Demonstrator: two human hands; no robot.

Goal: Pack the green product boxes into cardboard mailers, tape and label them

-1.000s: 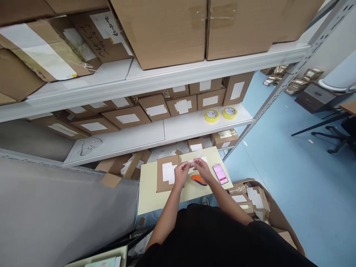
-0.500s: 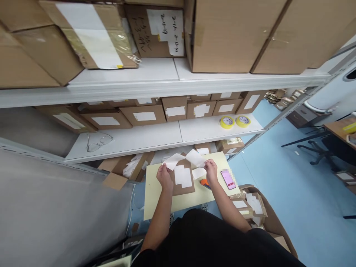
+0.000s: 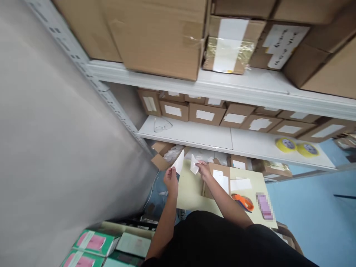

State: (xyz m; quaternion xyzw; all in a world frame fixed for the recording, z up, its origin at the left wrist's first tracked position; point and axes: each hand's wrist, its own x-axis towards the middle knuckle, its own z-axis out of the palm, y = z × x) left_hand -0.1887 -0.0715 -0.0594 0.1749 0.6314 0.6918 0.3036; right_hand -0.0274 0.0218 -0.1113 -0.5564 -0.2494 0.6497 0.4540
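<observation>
My left hand (image 3: 171, 179) pinches a white slip of paper (image 3: 178, 162) over the left edge of the pale yellow table (image 3: 189, 193). A second white paper slip (image 3: 194, 165), bent over, is pinched in my right hand (image 3: 204, 170), a short gap away from the first. Behind my right forearm lies a cardboard box (image 3: 207, 191) with white labels (image 3: 221, 181) on top. Farther right on the table are another white paper (image 3: 240, 184), an orange tape dispenser or cutter (image 3: 243, 202) and a phone with a pixelated screen (image 3: 264, 206).
Above the table, shelves (image 3: 194, 131) hold labelled cardboard boxes (image 3: 205, 112), glasses (image 3: 162, 125) and two yellow tape rolls (image 3: 286, 145). Below them stands an open carton (image 3: 162, 159) of white papers. Green boxes (image 3: 93, 241) are at lower left; a wall (image 3: 69, 129) closes the left side.
The view has turned left. Both hands, each still holding a paper, have moved from over the labelled box to the table's left side, near the open carton.
</observation>
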